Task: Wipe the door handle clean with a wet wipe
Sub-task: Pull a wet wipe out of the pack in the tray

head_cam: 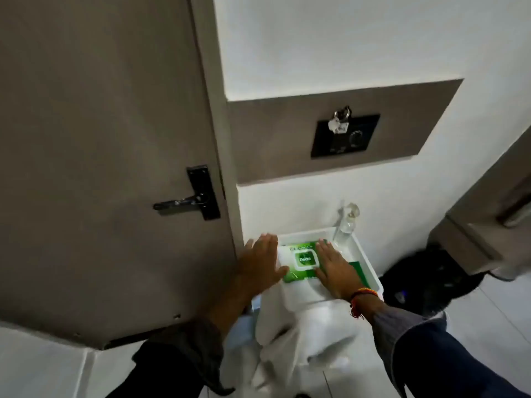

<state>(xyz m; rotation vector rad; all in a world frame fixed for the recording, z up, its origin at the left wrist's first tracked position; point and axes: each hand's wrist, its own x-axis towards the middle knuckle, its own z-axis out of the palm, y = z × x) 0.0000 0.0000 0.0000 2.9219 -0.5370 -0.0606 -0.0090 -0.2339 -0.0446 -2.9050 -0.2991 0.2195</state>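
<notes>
Green wet wipe pack lying flat in a white tray, flanked by both hands. Left hand at the pack's 9 o'clock edge, fingers spread flat, gripping nothing. Right hand at 3 o'clock, palm down and fingers straight, resting on the pack's right side. Black door handle up at 10 o'clock on a grey door, well apart from both hands. Clear bottle at the tray's far corner. Bare floor lower left.
</notes>
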